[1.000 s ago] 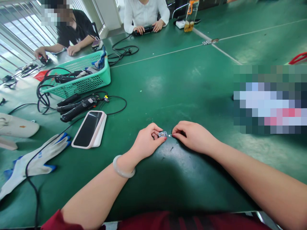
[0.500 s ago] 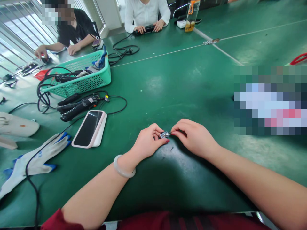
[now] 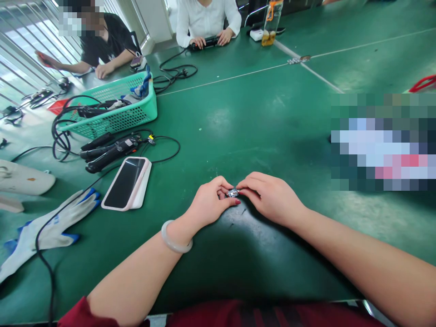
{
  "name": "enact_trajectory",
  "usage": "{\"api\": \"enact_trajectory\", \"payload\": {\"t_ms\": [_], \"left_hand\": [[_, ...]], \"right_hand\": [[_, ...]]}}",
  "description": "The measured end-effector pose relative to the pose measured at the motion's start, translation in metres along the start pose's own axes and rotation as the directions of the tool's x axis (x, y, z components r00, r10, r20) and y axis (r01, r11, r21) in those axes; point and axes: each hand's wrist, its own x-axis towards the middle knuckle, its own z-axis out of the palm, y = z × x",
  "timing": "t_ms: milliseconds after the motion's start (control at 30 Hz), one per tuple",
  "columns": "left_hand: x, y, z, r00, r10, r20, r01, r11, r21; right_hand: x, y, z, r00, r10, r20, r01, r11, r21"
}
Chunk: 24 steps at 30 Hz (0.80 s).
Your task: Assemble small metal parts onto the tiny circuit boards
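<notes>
Between the thumb and fingers of my left hand (image 3: pixel 213 197) is a small circuit board (image 3: pixel 233 193), silvery and dark, held just above the green table. My right hand (image 3: pixel 269 195) is closed in a pinch at the right end of the board, its fingertips touching or nearly touching it. What sits inside that pinch is hidden by the fingers. Two short dark marks or bits lie on the table right below the board.
Left of my hands lie a phone (image 3: pixel 124 184), white-and-blue gloves (image 3: pixel 56 225) and black corded tools (image 3: pixel 112 152). Behind them stands a green basket (image 3: pixel 122 120) with tools and cords. Two people sit across the table; a bottle (image 3: pixel 271 25) stands at the back.
My right hand has moved left, closer to the board; the thin wire-like piece seen between them is now hidden. My left hand stays put. The far-left person's hand has lifted off the table.
</notes>
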Motion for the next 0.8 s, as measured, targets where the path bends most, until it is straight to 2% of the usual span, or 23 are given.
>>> {"api": "enact_trajectory", "payload": {"t_ms": [233, 333, 467, 567, 700, 800], "left_hand": [[0.0021, -0.0069, 0.0012, 0.999, 0.003, -0.034, -0.008, 0.987, -0.162], [0.0043, -0.0067, 0.0005, 1.0, -0.016, 0.015, 0.02, 0.945, -0.326], [0.0052, -0.0022, -0.002, 0.989, -0.073, 0.126, 0.127, 0.85, -0.512], [0.0039, 0.0002, -0.0025, 0.979, -0.076, 0.187, 0.175, 0.78, -0.601], [0.0026, 0.0013, -0.0013, 0.97, -0.105, 0.217, 0.22, 0.756, -0.617], [0.0054, -0.0017, -0.0072, 0.989, -0.096, 0.111, 0.141, 0.821, -0.553]], "right_hand": [[-0.0028, 0.0043, 0.001, 1.0, 0.003, -0.016, -0.004, 0.999, -0.036], [-0.0029, 0.0028, 0.0033, 0.997, -0.021, -0.069, 0.015, 0.997, -0.079], [-0.0011, -0.0002, 0.0055, 0.985, -0.089, -0.15, 0.071, 0.989, -0.126], [0.0007, -0.0024, 0.0069, 0.981, -0.127, -0.145, 0.104, 0.982, -0.158], [0.001, -0.0033, 0.0077, 0.983, -0.142, -0.115, 0.124, 0.981, -0.147], [0.0002, -0.0002, 0.0057, 0.99, -0.101, -0.102, 0.096, 0.994, -0.044]]}}
